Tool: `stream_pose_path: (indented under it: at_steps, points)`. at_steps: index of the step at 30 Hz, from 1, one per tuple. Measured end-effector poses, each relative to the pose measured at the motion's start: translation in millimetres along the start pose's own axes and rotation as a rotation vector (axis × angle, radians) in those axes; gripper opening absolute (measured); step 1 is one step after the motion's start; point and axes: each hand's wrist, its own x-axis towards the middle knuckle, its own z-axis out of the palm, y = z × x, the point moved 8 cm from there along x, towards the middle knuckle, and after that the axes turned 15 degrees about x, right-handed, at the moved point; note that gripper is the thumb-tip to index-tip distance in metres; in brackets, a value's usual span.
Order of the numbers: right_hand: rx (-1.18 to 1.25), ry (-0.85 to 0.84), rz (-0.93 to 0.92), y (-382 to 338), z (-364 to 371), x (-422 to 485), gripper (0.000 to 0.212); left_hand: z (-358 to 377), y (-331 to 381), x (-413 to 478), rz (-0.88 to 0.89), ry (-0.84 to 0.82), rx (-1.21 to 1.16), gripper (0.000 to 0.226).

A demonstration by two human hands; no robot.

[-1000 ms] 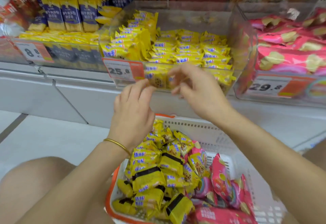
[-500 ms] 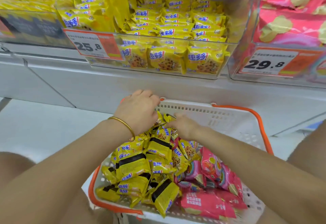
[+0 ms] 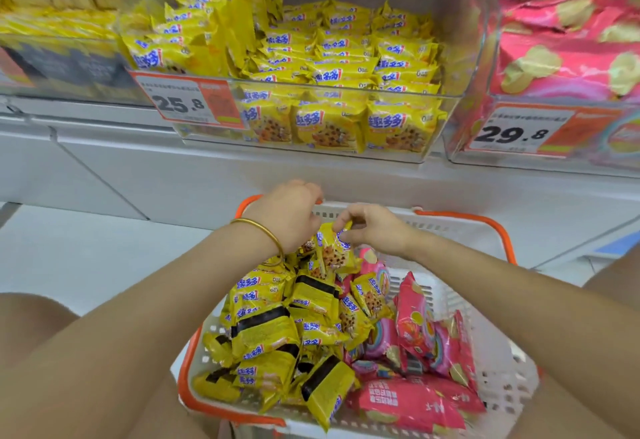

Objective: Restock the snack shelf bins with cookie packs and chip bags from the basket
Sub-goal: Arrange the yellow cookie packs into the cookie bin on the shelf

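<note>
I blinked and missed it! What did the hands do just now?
Both hands came down from the cookie bin into the basket. The right hand now pinches a yellow cookie pack atop the pile. The left hand is down beside it, its grip hidden. The chip bags in the basket stayed put.

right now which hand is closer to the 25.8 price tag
Left. The left hand is below the 25.8 price tag and slightly right; the right hand is farther right.
</note>
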Motion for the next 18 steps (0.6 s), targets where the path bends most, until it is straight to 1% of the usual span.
stream_pose_path:
  at_steps: [3,4,7,9,12,16,17,18]
  points:
    - [0.121,-0.066,-0.055,-37.7,1.9,-26.2,0.020,-0.2,9.1,-10.2,-0.009,-0.066,-0.120,0.048]
    - [0.163,-0.069,-0.080,-50.2,1.1,-36.0,0.022,-4.2,12.7,-14.5,-0.006,-0.068,-0.151,0.047]
    - [0.256,-0.031,-0.141,-81.3,-7.2,-62.7,0.027,-28.6,19.9,-28.3,-0.017,-0.028,-0.248,0.032]
    - [0.307,0.025,-0.176,-100.4,-15.7,-76.9,0.028,-50.4,20.5,-36.2,-0.033,0.006,-0.381,0.025]
    - [0.346,0.128,-0.224,-131.2,-28.5,-95.3,0.030,-87.1,17.9,-46.6,-0.042,0.117,-0.586,0.018]
    - [0.317,0.152,-0.306,-176.3,-29.5,-102.7,0.033,-129.1,3.7,-48.0,-0.046,0.317,-0.811,0.007]
    - [0.285,0.182,-0.334,-189.3,-31.7,-99.9,0.032,-137.6,-3.4,-46.1,-0.062,0.380,-0.834,0.009]
    - [0.255,0.228,-0.363,-202.7,-36.5,-94.9,0.031,-145.9,-13.0,-44.7,-0.093,0.458,-0.812,0.016]
